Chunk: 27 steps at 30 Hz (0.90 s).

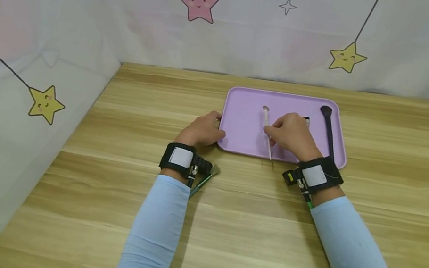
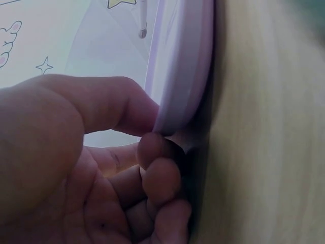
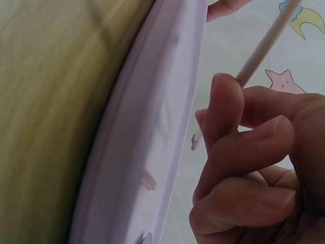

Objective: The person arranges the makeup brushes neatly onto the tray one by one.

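Note:
My left hand (image 1: 203,129) grips the near-left rim of a lilac tray (image 1: 244,110). In the left wrist view its thumb lies on the rim (image 2: 185,66), with curled fingertips beneath. Over the tray, my right hand (image 1: 293,134) pinches a slim makeup brush (image 1: 266,116) with a pale handle between thumb and fingers. Its small brownish head points to the far side, and the handle (image 3: 268,46) slants up from the fingertips in the right wrist view. A large black makeup brush (image 1: 329,127) lies at the tray's right. Another dark-tipped item (image 1: 306,119) is mostly hidden behind my right hand.
A green-handled brush (image 1: 203,183) lies on the wooden table (image 1: 231,233), partly covered by my left wrist and its camera. Behind the table hangs a white curtain (image 1: 238,47) printed with stars and a moon; it also borders the left side.

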{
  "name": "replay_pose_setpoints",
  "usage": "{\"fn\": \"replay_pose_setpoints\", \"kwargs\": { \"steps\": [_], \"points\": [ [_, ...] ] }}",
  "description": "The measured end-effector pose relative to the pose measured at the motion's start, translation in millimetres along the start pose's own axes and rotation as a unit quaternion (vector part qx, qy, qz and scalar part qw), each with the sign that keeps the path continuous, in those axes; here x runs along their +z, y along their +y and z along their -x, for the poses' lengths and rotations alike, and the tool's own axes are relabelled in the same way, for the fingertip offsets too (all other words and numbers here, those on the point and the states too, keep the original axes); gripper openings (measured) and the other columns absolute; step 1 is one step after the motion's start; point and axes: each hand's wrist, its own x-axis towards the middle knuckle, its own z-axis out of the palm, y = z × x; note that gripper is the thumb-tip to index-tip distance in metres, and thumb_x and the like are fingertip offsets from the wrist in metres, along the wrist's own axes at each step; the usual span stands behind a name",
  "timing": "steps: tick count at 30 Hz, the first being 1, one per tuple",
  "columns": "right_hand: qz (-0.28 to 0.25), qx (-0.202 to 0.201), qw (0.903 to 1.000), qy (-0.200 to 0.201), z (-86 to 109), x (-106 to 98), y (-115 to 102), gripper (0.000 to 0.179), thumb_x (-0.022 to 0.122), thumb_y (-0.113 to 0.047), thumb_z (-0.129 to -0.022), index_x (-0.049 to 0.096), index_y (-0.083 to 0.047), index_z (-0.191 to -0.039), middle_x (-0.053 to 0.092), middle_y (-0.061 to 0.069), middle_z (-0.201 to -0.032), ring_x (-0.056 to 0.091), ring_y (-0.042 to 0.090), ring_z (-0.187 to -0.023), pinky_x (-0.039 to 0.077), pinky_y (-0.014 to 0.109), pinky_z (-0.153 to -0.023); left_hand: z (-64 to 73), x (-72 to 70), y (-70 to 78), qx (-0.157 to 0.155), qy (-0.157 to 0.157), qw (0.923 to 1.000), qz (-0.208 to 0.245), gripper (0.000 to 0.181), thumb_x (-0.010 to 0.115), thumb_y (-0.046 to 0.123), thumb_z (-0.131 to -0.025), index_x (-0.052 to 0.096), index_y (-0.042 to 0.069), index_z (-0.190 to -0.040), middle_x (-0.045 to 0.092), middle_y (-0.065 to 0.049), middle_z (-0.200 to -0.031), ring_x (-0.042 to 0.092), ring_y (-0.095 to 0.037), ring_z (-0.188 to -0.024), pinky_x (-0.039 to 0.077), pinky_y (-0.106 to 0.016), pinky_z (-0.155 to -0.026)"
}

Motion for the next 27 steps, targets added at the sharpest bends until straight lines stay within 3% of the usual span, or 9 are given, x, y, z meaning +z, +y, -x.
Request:
{"fn": "replay_pose_setpoints", "kwargs": {
  "steps": [6,15,18,21,23,27],
  "points": [
    [0.000,0.001,0.9999,-0.015,-4.9,6.5,5.2,0.031,0.069,-0.025,-0.095,0.078,0.003,-0.087,0.068,0.003,-0.062,0.052,0.017,-0.057,0.035,0.029,-0.054,1.5,-0.1,1.8,-0.005,0.002,1.0000,-0.002,0.061,0.054,0.020,-0.095,0.038,0.004,-0.151,0.055,-0.016,-0.121,0.054,-0.029,-0.100,0.041,-0.037,-0.082],
    [0.001,-0.004,0.9996,-0.029,-0.6,8.9,2.2,0.031,0.073,-0.027,-0.091,0.077,0.003,-0.087,0.068,0.006,-0.067,0.059,0.016,-0.055,0.042,0.027,-0.052,2.5,0.5,2.6,-0.005,0.003,1.0000,-0.005,0.060,0.053,0.020,-0.095,0.038,0.004,-0.151,0.055,-0.016,-0.124,0.054,-0.030,-0.103,0.041,-0.037,-0.085],
    [0.040,-0.006,0.9984,-0.039,6.6,5.5,-2.0,0.033,0.074,-0.031,-0.086,0.073,-0.001,-0.073,0.058,0.002,-0.060,0.051,0.015,-0.054,0.039,0.028,-0.050,1.1,0.8,2.1,-0.006,0.000,1.0000,-0.008,0.061,0.053,0.021,-0.096,0.038,0.004,-0.151,0.054,-0.016,-0.126,0.053,-0.030,-0.105,0.041,-0.037,-0.086],
    [0.080,-0.010,0.9949,-0.062,13.2,2.8,-5.9,0.037,0.072,-0.031,-0.081,0.058,-0.009,-0.055,0.041,-0.004,-0.053,0.038,0.012,-0.050,0.029,0.027,-0.046,-0.6,0.2,1.9,-0.007,-0.002,0.9999,-0.011,0.061,0.054,0.022,-0.096,0.037,0.004,-0.152,0.054,-0.016,-0.126,0.053,-0.029,-0.104,0.041,-0.037,-0.085],
    [0.093,-0.019,0.9922,-0.081,15.5,2.5,-7.3,0.039,0.070,-0.030,-0.080,0.051,-0.012,-0.051,0.034,-0.005,-0.051,0.033,0.011,-0.048,0.026,0.027,-0.045,-1.6,-0.1,2.0,-0.007,-0.001,0.9999,-0.012,0.061,0.054,0.022,-0.096,0.037,0.004,-0.152,0.054,-0.016,-0.125,0.053,-0.029,-0.102,0.041,-0.036,-0.083],
    [0.097,-0.029,0.9908,-0.090,15.6,5.6,-7.9,0.038,0.068,-0.026,-0.082,0.052,-0.013,-0.050,0.035,-0.006,-0.050,0.035,0.011,-0.048,0.027,0.027,-0.046,-1.6,-1.0,2.3,-0.010,-0.004,0.9999,-0.006,0.062,0.054,0.022,-0.096,0.036,0.004,-0.152,0.053,-0.016,-0.125,0.053,-0.029,-0.101,0.041,-0.036,-0.081]
  ]
}}
